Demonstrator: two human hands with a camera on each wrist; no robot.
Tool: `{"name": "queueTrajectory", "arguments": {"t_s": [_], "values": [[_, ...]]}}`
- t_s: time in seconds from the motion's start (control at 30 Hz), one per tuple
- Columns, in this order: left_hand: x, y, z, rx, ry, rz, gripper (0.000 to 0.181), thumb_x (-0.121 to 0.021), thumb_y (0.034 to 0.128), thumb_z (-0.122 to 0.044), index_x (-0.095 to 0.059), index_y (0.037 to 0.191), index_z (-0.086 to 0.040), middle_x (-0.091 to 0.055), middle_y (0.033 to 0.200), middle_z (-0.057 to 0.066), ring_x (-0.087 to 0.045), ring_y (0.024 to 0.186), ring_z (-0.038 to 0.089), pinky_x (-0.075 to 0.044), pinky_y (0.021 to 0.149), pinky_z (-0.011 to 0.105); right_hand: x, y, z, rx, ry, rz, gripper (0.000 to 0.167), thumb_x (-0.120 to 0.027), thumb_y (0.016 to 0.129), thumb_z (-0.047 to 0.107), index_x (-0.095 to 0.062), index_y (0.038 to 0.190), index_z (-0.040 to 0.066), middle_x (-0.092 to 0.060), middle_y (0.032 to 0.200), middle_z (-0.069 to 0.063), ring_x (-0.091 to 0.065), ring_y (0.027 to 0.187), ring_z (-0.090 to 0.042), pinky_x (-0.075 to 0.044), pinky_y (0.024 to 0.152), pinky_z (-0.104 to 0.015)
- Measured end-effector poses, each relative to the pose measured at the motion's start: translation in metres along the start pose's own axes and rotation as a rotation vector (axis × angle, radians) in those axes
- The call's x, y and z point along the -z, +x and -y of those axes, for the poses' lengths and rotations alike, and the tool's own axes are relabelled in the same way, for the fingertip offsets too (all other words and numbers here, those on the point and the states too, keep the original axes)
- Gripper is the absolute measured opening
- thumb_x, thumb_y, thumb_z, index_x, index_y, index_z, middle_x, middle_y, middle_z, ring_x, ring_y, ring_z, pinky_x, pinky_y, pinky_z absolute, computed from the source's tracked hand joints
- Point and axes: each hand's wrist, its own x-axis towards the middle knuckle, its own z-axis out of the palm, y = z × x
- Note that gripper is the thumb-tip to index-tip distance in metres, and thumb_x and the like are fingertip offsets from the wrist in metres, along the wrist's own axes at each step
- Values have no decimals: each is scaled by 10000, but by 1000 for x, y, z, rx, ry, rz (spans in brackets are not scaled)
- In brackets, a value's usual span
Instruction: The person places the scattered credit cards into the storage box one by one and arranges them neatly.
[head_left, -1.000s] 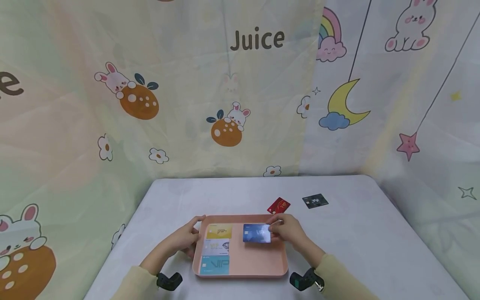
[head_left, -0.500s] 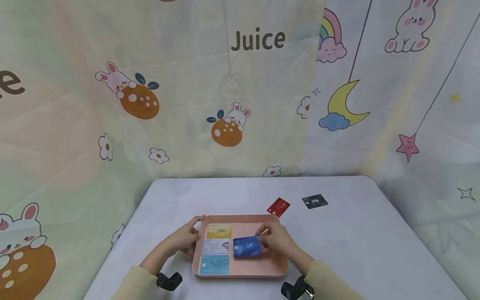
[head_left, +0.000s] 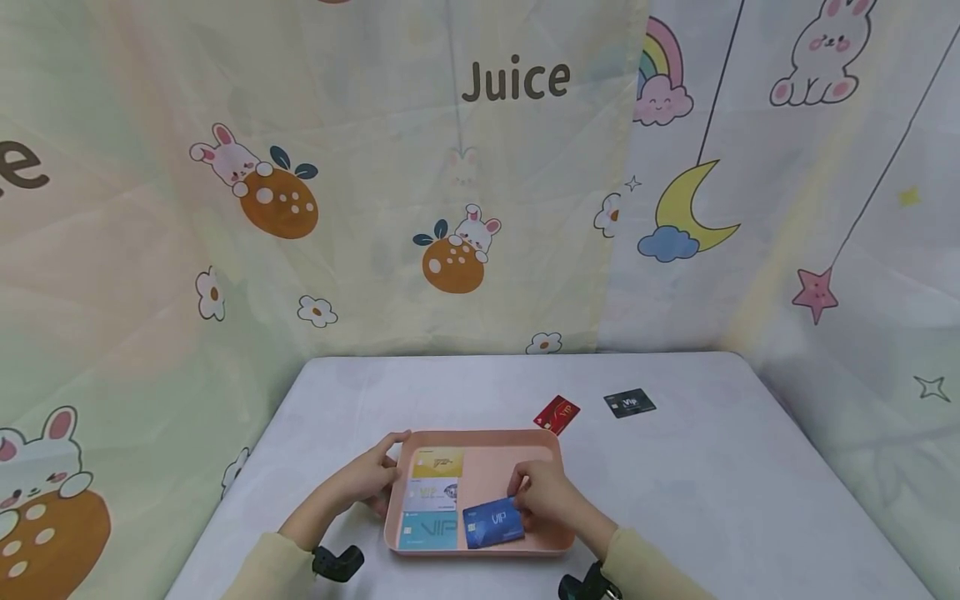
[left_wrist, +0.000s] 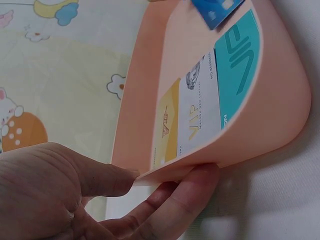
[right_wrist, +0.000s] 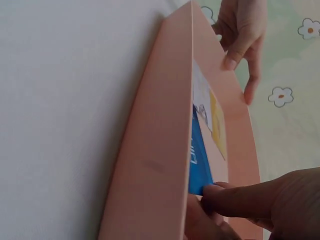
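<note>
My right hand (head_left: 547, 496) pinches a dark blue VIP card (head_left: 493, 523) by its right end, over the front middle of the pink tray (head_left: 517, 450). The card is slightly tilted, its left end beside the light blue card (head_left: 428, 530). Down the tray's left side lie a gold card (head_left: 438, 462), a white card (head_left: 432, 493) and the light blue one in a column. My left hand (head_left: 365, 477) grips the tray's left wall, thumb at the rim and fingers outside, as the left wrist view (left_wrist: 170, 205) also shows.
Behind the tray, a red VIP card (head_left: 557, 414) lies close to its back right corner. A black VIP card (head_left: 630, 402) is farther right on the white table (head_left: 712, 467). Printed curtains (head_left: 360, 167) surround the table's back and sides.
My right hand has carried the dark blue card left and toward the front of the tray, and the card has turned a little. My left hand stays on the tray.
</note>
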Motion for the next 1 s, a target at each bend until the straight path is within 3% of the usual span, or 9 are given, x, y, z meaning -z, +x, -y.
{"name": "queueTrajectory", "arguments": {"t_s": [0.2, 0.47, 0.6, 0.77, 1.0], "values": [[0, 0, 0, 1, 5, -1, 675, -540, 995, -35, -327, 1608, -222, -602, 1093, 157, -666, 729, 250, -589, 522, 332, -6, -3, 1, -21, -50, 39, 110, -722, 880, -49, -675, 826, 34, -612, 664, -42, -602, 508, -111, -537, 492, -208], [0, 0, -1, 3, 7, 0, 672, -539, 997, -38, -326, 1607, -224, -599, 1089, 156, -665, 727, 251, -588, 520, 332, -3, -2, 2, 16, -157, 7, 111, -749, 853, -36, -717, 804, 58, -603, 684, -8, -565, 574, -117, -491, 513, -213], [0, 0, -1, 4, 7, 0, 675, -544, 997, -42, -326, 1607, -230, -597, 1090, 154, -662, 733, 250, -586, 521, 329, 7, 0, 5, 39, -175, -49, 43, -764, 878, 20, -731, 902, 32, -613, 732, -16, -571, 621, -142, -539, 560, -249], [1, 0, -1, 9, 5, 0, 673, -543, 1000, -40, -328, 1607, -234, -598, 1093, 152, -658, 726, 249, -580, 516, 321, 23, 5, 10, 24, -170, -142, 149, -781, 875, 47, -718, 1001, -2, -630, 738, -38, -592, 585, -152, -565, 554, -259], [0, -1, -1, 9, 6, 1, 673, -538, 1000, -32, -327, 1607, -232, -597, 1093, 155, -657, 719, 252, -580, 516, 323, 52, 16, 7, 9, -303, -268, 161, -788, 856, 34, -749, 1012, 33, -699, 859, -63, -603, 748, -173, -606, 677, -312]]}}
